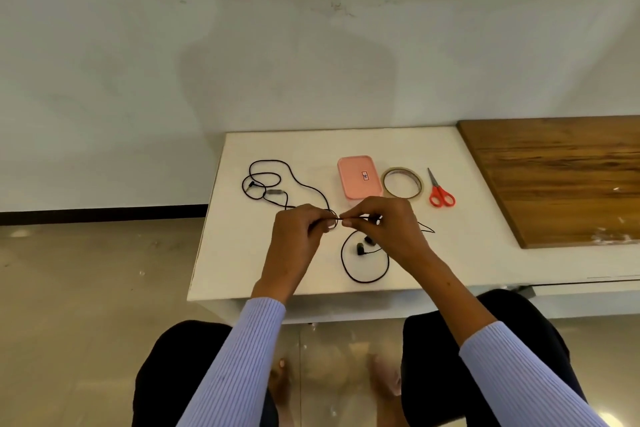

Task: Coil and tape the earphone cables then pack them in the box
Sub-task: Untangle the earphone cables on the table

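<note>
On the white table [242,270], the black cable [266,180] lies in loose loops at about ten o'clock from the hands, its inline remote among them. From there it runs down to the left hand [298,236], which pinches it between thumb and curled fingers. A short taut stretch of cable bridges the gap to the right hand [381,229], just beside the left, which pinches it too; what else sits inside that fist is hard to make out. At six o'clock from the right hand a loop of cable rests on the table with two earbuds [363,245] inside it. At twelve o'clock from the hands stands the closed pink box [358,176]. Touching its right side is the tape roll [402,183], lying flat. Red-handled scissors [439,191] lie near the roll at two o'clock from the hands. A wooden board [561,177] fills the far right.
</note>
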